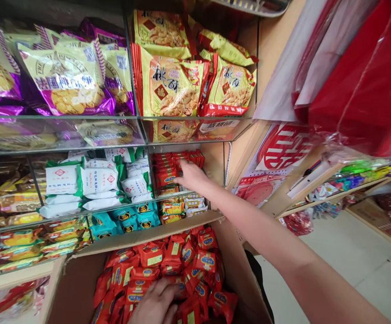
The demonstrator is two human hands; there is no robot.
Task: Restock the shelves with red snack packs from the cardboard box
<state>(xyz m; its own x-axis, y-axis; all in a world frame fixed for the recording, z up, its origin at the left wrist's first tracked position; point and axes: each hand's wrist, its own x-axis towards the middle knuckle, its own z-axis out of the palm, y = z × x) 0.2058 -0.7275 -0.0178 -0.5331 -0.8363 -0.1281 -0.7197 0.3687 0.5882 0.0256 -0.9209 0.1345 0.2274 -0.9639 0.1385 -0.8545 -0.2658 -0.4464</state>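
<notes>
An open cardboard box [77, 288] at the bottom centre holds many small red packets [173, 252]. My left hand [156, 302] rests on the packets inside it, fingers apart and slightly bent; whether a packet is under the palm is hidden. My right arm reaches up from the lower right to a shelf compartment, where similar red packets [166, 177] lie in rows. At the right side of those rows is my right hand [191, 177], its fingers bent around the packets and partly hidden, so its grip is unclear.
White-and-green packets [99, 179] lie left of the red rows, with teal packets [124, 220] below. Yellow bags [173, 87] and purple bags [67, 81] fill the shelf above, behind a glass edge [107, 119]. Red bags [364, 85] hang at the right.
</notes>
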